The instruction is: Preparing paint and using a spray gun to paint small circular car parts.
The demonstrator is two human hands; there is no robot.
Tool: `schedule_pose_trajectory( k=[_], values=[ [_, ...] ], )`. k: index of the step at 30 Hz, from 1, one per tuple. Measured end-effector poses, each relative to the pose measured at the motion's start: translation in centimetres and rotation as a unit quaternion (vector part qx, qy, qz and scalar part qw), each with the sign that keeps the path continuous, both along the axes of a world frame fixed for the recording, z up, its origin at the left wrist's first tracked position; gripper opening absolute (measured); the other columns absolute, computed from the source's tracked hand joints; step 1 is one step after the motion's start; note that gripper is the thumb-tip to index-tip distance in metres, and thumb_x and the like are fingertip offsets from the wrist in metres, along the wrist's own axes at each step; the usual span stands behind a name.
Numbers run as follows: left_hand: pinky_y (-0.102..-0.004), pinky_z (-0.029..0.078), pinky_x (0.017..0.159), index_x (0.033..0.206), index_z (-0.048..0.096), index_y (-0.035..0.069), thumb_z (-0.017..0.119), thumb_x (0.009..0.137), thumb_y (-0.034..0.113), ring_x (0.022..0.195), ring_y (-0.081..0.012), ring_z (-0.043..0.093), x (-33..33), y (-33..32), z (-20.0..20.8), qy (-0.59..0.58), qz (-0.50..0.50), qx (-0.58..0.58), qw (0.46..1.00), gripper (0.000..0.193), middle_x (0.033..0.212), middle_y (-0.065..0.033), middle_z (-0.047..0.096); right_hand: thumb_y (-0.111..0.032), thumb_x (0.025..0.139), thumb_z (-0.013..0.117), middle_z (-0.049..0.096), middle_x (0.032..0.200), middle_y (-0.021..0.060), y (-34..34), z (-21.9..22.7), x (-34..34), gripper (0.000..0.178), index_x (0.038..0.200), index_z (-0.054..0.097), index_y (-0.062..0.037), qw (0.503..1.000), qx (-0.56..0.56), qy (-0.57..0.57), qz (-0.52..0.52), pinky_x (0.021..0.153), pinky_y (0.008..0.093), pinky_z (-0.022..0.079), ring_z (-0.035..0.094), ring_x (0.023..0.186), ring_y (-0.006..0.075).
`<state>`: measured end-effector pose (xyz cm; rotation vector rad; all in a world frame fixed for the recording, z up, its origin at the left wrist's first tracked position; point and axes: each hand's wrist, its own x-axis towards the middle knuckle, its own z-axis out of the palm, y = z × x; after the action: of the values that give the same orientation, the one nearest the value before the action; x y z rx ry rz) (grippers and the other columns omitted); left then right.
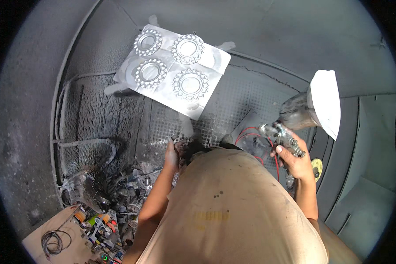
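Note:
My right hand (pixel 296 154) is closed around a metal spray gun (pixel 287 140), held out to the right of my body. On the gun sits a paint-stained cup (pixel 295 112), tilted, with a white paper cone (pixel 325 103) at its wide end. Beside my shirt on the other side is my left hand (pixel 173 155), thumb pointing up. Its other fingers are shadowed and partly hidden, so its grip is unclear. Ahead, several silver ring-shaped parts with scalloped edges, one being a ring (pixel 191 84), lie on a silver-coated square board (pixel 171 97).
A red hose (pixel 277 163) loops below the spray gun. Dark perforated flooring (pixel 163 121) lies under the board, with grey booth walls around. At lower left are piled cans and clutter (pixel 138 185), and a wooden board (pixel 42 242) bearing a coiled cable (pixel 55 242).

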<state>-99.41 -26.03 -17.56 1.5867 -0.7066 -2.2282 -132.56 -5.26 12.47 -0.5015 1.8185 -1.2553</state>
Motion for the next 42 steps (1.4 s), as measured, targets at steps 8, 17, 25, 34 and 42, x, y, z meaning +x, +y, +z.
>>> schedule_pose_trajectory(
  k=[8, 17, 25, 34, 42],
  values=[
    [-0.0380, 0.053, 0.079, 0.135, 0.052, 0.005, 0.038, 0.101, 0.070, 0.094, -0.0262, 0.068, 5.4, -4.4, 0.1, -0.082, 0.168, 0.012, 0.982, 0.075, 0.103, -0.0095, 0.065, -0.009, 0.093, 0.069, 0.069, 0.097, 0.0060, -1.4, -1.4, 0.5, 0.047, 0.138, 0.059, 0.0024, 0.996, -0.013, 0.007, 0.085, 0.071, 0.0277, 0.053, 0.061, 0.076, 0.0115],
    [-0.0365, 0.052, 0.080, 0.137, 0.051, 0.011, 0.042, 0.103, 0.064, 0.098, -0.0248, 0.066, 8.5, -6.2, 0.8, -0.047, 0.270, -0.016, 0.962, 0.064, 0.111, -0.0103, 0.067, -0.012, 0.094, 0.070, 0.069, 0.092, 0.0041, -4.6, 0.6, 2.1, 0.052, 0.142, 0.056, 0.0003, 0.989, 0.016, -0.050, 0.138, 0.065, 0.0268, 0.051, 0.062, 0.073, 0.0112],
    [-0.0408, 0.051, 0.094, 0.135, 0.056, 0.007, 0.056, 0.102, 0.045, 0.112, -0.0288, 0.062, 4.2, 1.4, -1.3, -0.016, -0.046, -0.068, 0.996, 0.050, 0.131, -0.0173, 0.062, -0.011, 0.095, 0.068, 0.066, 0.082, 0.0020, -10.7, -0.6, 4.1, 0.047, 0.140, 0.059, -0.0021, 0.985, -0.005, 0.045, 0.168, 0.064, 0.0257, 0.049, 0.061, 0.071, 0.0094],
    [-0.0417, 0.049, 0.096, 0.146, 0.048, 0.007, 0.063, 0.099, 0.042, 0.116, -0.0278, 0.060, 5.1, -1.0, 1.6, -0.082, -0.117, -0.174, 0.974, 0.060, 0.136, -0.0175, 0.059, -0.014, 0.095, 0.068, 0.066, 0.085, 0.0004, -18.5, 1.9, 6.1, 0.046, 0.139, 0.060, -0.0046, 0.977, -0.048, 0.065, 0.199, 0.054, 0.0252, 0.047, 0.063, 0.070, 0.0092],
    [-0.0329, 0.053, 0.073, 0.146, 0.046, 0.005, 0.069, 0.096, 0.027, 0.090, -0.0182, 0.067, 7.4, -4.8, 0.1, -0.198, 0.010, -0.240, 0.950, 0.059, 0.115, -0.0140, 0.069, -0.019, 0.094, 0.071, 0.068, 0.079, 0.0034, -19.1, 1.7, 6.6, 0.047, 0.136, 0.060, -0.0017, 0.956, -0.062, -0.019, 0.285, 0.052, 0.0254, 0.045, 0.063, 0.069, 0.0098]
  ],
)
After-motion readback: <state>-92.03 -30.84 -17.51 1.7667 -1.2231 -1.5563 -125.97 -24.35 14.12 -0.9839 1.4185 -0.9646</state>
